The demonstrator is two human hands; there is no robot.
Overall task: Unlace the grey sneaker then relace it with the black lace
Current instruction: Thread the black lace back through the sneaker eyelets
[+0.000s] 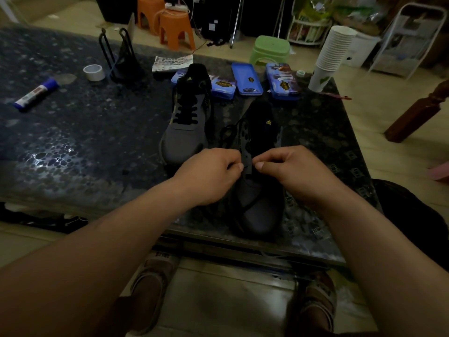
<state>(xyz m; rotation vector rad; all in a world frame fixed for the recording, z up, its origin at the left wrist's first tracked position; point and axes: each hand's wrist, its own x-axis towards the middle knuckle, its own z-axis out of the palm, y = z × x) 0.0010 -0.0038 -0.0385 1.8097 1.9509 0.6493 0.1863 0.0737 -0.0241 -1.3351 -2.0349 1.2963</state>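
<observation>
Head view: the grey sneaker with a dark toe and a small yellow logo on its tongue [260, 190] lies on the near right part of the dark speckled glossy table [73, 132], toe pointing to the near edge. Both hands meet over its eyelet rows. The left hand [211, 173] comes in from the left, fingers curled and thumb pressed to forefinger at the left eyelet strip. The right hand [291, 171] mirrors it just beside, its thumb and forefinger pinched at the same spot. The two thumb tips are almost touching. The light is too dim to tell whether the pinches hold lace or eyelet flap. A loop of the black lace [228, 133] lies loose against the sneaker's left side, just beyond the left hand.

A second grey sneaker, laced in black [187, 122], stands farther and to the left. Beyond it lie blue printed tin cases [246, 80]. A tall stack of white paper cups [332, 52] stands at the far right corner. A blue and white glue stick [36, 93] and a white tape roll [94, 72] lie far left.
</observation>
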